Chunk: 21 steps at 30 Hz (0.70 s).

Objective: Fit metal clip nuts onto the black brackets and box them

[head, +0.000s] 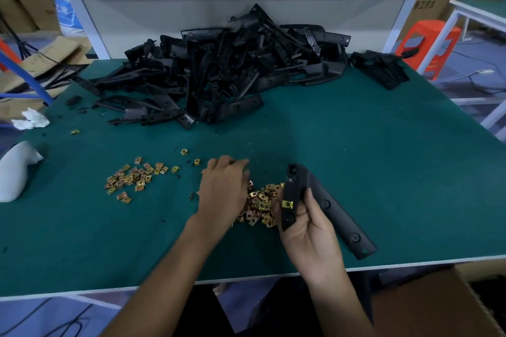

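Gripping black bracket point(330, 206) in right hand point(310, 230), with one fitted clip nut point(287, 203) on it. Digging with left hand point(223, 189) in loose clip nuts point(260, 209); cannot tell whether pinching one. Risk of lifting two stuck nuts from so dense a heap, or seating crooked. Right palm up, thumb across bracket; left knuckles up, fingers down. Farther across tabletop point(356, 145): heaped brackets point(219, 71). Below near edge: cardboard box point(438, 306).

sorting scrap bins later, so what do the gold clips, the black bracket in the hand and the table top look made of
Clips: likely plated sheet metal, shiny yellow-gold glints. Bracket: probably moulded plastic, matte black, round bosses. Table top: seemingly a rubber or felt mat, dull green, no reflections.
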Motion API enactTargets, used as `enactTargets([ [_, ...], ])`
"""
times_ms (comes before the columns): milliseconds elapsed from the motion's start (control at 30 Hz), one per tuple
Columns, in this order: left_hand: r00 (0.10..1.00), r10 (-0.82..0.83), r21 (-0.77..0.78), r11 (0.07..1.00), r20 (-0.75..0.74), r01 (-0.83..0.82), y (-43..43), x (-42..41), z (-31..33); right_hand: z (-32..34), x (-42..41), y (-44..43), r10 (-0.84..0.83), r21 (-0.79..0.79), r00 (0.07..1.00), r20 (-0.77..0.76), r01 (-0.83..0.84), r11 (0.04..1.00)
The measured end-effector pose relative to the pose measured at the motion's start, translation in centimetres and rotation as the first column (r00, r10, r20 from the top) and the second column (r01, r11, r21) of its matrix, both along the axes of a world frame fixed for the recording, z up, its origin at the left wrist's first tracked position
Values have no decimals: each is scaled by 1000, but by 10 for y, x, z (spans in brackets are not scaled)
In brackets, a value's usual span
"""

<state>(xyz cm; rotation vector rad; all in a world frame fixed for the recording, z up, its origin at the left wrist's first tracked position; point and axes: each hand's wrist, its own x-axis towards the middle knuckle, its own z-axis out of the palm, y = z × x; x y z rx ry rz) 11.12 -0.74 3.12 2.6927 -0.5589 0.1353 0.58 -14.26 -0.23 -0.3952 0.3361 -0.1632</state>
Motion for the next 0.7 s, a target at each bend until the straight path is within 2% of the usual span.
enactTargets([
  [33, 999, 1, 54, 999, -35, 1, 1, 8, -3, -1, 0, 0, 0, -1, 1000, -8, 0, 1000],
  [100, 994, -14, 57, 998, -107, 20, 0, 18, -5, 0, 1, 0, 12, -5, 1000, -13, -12, 1000],
  [233, 977, -50, -77, 996, -206, 35, -1, 25, 0, 2, 1, 0, 36, -22, 999, -3, -36, 999],
  [400, 960, -100, -374, 927, -263, -7, 8, 17, 8, 1, 1, 1, 48, -26, 999, -18, -48, 999],
  [500, 957, -125, -450, 893, -262, -7, 17, 11, 10, 2, 1, 1, 51, -41, 999, -16, -52, 998],
  [700, 953, -162, -508, 861, -258, 9, 28, 5, 14, 4, -1, 4, 37, -41, 999, -10, -38, 998],
])
